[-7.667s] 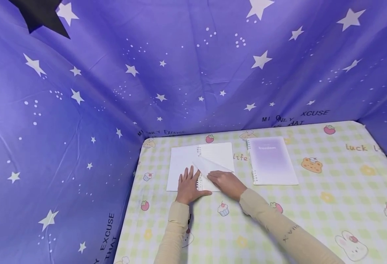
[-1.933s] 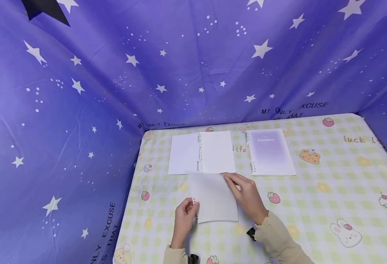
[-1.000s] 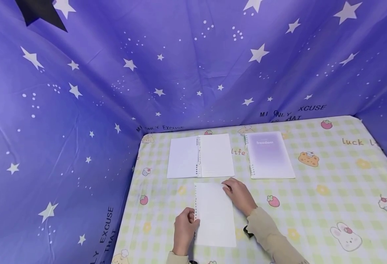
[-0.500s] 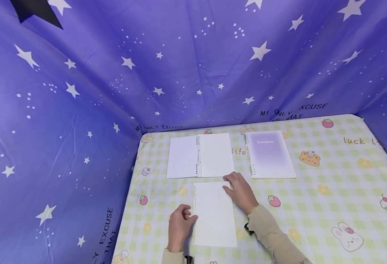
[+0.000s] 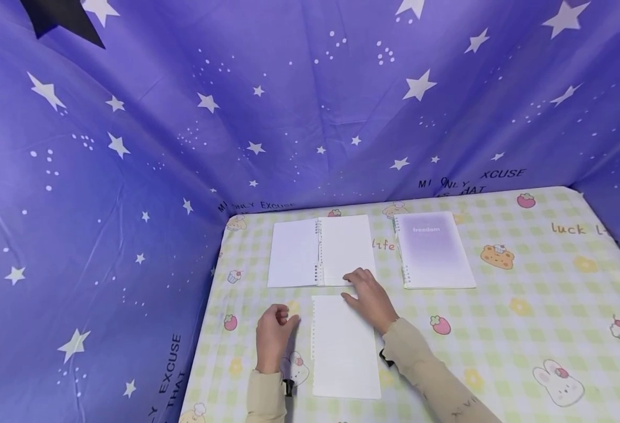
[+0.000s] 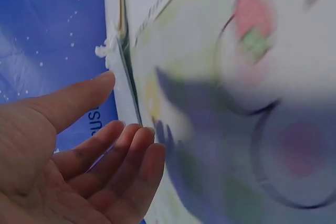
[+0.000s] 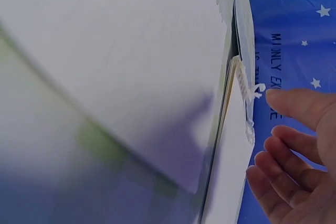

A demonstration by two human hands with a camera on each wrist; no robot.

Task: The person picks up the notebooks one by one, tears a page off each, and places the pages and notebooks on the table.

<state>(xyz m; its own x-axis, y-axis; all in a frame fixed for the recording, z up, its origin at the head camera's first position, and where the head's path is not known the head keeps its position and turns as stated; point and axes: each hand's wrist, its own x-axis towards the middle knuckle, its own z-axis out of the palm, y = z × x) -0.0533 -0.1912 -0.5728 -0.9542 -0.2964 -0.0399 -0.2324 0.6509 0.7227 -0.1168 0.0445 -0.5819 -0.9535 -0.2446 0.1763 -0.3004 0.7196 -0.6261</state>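
Observation:
A loose lined sheet of paper (image 5: 346, 352) with a row of holes along its left edge lies flat on the tablecloth. Just beyond it an open spiral notebook (image 5: 293, 255) shows a blank left side and a lined right page. My left hand (image 5: 273, 336) hovers left of the sheet, its fingers (image 6: 126, 153) loosely bent around nothing. Over the gap between sheet and notebook, near the sheet's top right corner, is my right hand (image 5: 372, 299). Its fingers (image 7: 283, 166) are relaxed, with nothing between them; whether they touch the notebook page I cannot tell.
A closed purple spiral notebook (image 5: 437, 258) marked "freedom" lies right of the open one. The checked tablecloth (image 5: 521, 341) carries printed cartoon figures. A blue star-patterned curtain (image 5: 289, 117) stands behind the table and at its sides.
The sheet came out of the open notebook and was laid down in front of it. Both hands have since let go; the left moved left and away, the right shifted slightly left.

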